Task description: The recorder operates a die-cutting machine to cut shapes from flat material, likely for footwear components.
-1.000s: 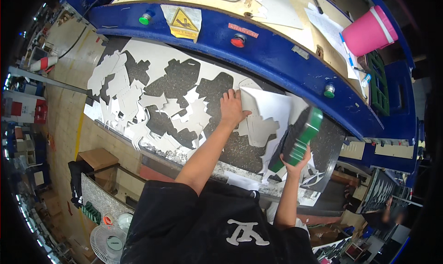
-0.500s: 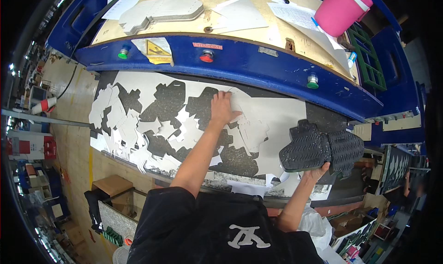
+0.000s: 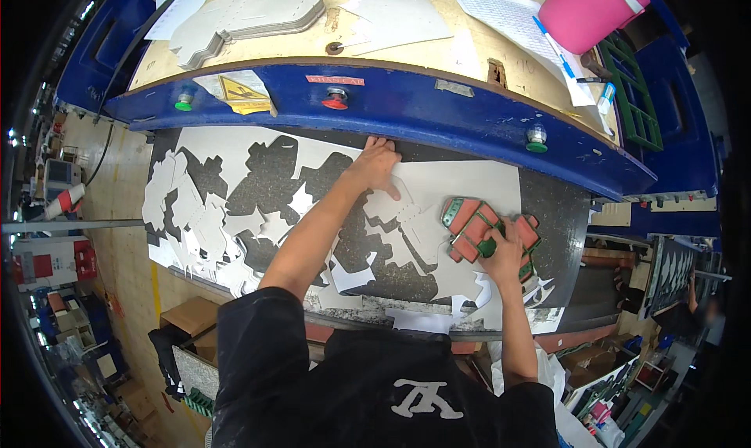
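Note:
My right hand point(image 3: 504, 254) grips a cutting die point(image 3: 472, 223) by its middle. Its upper side shows red padding within green metal edges, over the white sheet material point(image 3: 469, 180). At the far edge of that sheet, just below the blue beam, my left hand point(image 3: 375, 166) rests with fingers stretched forward and thumb apart. Close to its thumb, a cut white piece point(image 3: 383, 207) with small slots lies by the black cutting surface. Whether the die touches the sheet I cannot tell.
A blue press beam point(image 3: 422, 96) with push buttons crosses in front. Cut scraps point(image 3: 192, 221) pile on the left. Above the beam sit a stack of cut white pieces point(image 3: 258, 14), papers point(image 3: 508, 25) and a pink bucket point(image 3: 591, 14). Another person point(image 3: 708, 323) is far right.
My right hand has flipped the die from its black ridged face to its red and green side and moved it left over the sheet. My left hand has slid forward to the sheet's far edge.

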The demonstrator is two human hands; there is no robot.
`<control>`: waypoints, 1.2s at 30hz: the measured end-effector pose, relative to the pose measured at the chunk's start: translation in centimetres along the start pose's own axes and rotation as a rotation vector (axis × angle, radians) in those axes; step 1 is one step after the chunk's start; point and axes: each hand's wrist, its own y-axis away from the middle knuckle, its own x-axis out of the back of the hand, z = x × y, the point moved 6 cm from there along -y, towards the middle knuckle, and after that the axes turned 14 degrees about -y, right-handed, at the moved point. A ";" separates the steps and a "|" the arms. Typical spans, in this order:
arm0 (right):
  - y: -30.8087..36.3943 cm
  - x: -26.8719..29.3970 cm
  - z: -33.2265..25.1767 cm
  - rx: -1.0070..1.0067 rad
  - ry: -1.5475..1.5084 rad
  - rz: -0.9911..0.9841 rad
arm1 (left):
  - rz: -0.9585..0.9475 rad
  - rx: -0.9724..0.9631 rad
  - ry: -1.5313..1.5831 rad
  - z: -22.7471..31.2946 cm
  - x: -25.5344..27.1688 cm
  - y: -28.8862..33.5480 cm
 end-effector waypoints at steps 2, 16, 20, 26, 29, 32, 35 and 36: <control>-0.4 -0.6 1.2 0.007 -0.064 0.019 | 0.093 0.006 0.040 -0.3 0.9 1.5; -1.3 -0.5 2.7 -0.080 -0.006 -0.052 | 0.232 0.637 0.722 -5.4 6.4 26.3; -3.4 -0.6 1.2 -0.090 -0.011 -0.174 | 0.244 1.232 0.306 -13.5 -1.5 40.6; -3.3 0.7 -0.1 0.782 0.332 -0.408 | 0.533 0.926 0.244 -3.2 -5.1 34.7; -3.5 2.7 0.7 0.815 0.399 -0.456 | 0.484 0.732 0.227 4.3 -4.5 29.5; -3.2 7.1 2.8 0.459 0.275 -0.042 | 0.491 0.577 0.339 10.4 -4.2 27.0; 2.2 8.2 7.4 0.143 -0.376 0.124 | 0.421 0.394 0.513 16.5 -3.5 22.9; 3.6 7.2 8.4 0.098 -0.409 0.105 | 0.380 0.380 0.485 18.3 -4.2 21.4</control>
